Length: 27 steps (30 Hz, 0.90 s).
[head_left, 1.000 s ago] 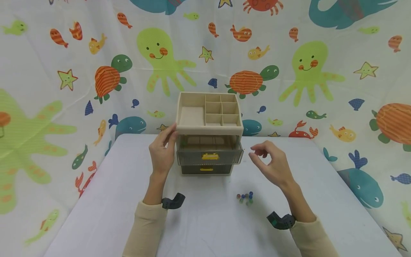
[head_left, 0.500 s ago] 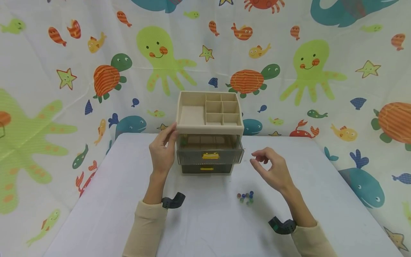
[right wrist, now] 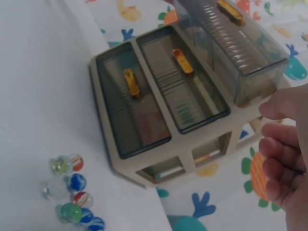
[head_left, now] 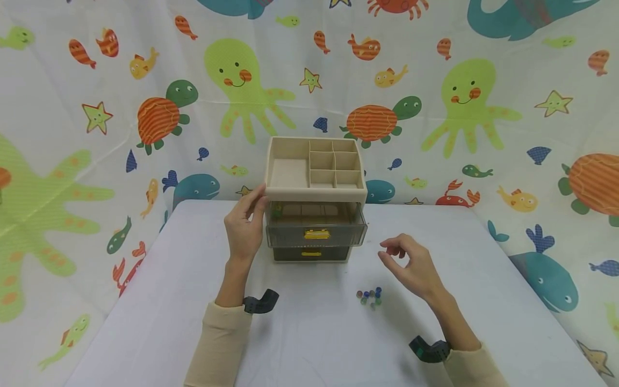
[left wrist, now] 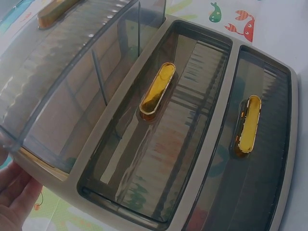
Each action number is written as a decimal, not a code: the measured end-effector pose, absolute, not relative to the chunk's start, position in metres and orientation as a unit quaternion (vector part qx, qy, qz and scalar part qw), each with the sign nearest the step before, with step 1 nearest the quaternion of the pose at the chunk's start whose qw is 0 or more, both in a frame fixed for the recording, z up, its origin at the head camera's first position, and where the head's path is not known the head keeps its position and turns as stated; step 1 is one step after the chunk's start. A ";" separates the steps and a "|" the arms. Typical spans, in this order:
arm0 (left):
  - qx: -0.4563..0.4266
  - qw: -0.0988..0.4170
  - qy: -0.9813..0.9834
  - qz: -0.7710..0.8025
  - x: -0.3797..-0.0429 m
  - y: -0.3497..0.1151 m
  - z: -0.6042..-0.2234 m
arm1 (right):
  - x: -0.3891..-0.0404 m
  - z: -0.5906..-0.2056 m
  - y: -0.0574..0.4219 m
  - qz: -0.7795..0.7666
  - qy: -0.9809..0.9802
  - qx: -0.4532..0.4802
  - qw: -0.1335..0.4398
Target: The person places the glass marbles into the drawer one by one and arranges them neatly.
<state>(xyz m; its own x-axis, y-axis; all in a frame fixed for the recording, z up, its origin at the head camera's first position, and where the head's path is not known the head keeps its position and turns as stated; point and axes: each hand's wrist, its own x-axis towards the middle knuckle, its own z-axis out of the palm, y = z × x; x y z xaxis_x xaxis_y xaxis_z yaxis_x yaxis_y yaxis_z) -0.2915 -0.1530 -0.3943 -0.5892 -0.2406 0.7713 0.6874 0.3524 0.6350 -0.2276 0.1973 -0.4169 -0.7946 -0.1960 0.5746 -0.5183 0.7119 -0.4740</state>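
Observation:
A cream desktop drawer organizer with smoky clear drawers and gold handles stands at the table's back. Its top drawer is pulled out; the two below are in, as the left wrist view shows. My left hand touches the organizer's left side near the top, fingers fairly straight. To the right, apart from the organizer, my right hand hovers with loosely bent fingers and holds nothing. Several glass marbles, blue, green, clear and red-and-white, lie on the table in front of the organizer, to the right.
On top of the organizer is an open tray with one large and several small compartments. White cloth covers the table. Close behind hangs a curtain printed with sea animals. Each wrist wears a black camera.
My right hand has drifted a little toward me, away from the pulled-out drawer. My left hand, the organizer and the marbles stay where they were.

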 end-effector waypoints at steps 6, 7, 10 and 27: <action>-0.158 0.423 -0.704 -0.549 -0.291 -0.153 -0.393 | -0.226 -0.427 0.201 0.324 -0.889 0.204 0.250; -0.158 0.423 -0.703 -0.550 -0.291 -0.152 -0.393 | -0.226 -0.429 0.202 0.323 -0.889 0.205 0.250; -0.160 0.423 -0.700 -0.553 -0.292 -0.153 -0.394 | -0.226 -0.434 0.204 0.322 -0.891 0.204 0.246; -0.161 0.420 -0.701 -0.553 -0.292 -0.152 -0.392 | -0.221 -0.454 0.215 0.322 -0.899 0.184 0.233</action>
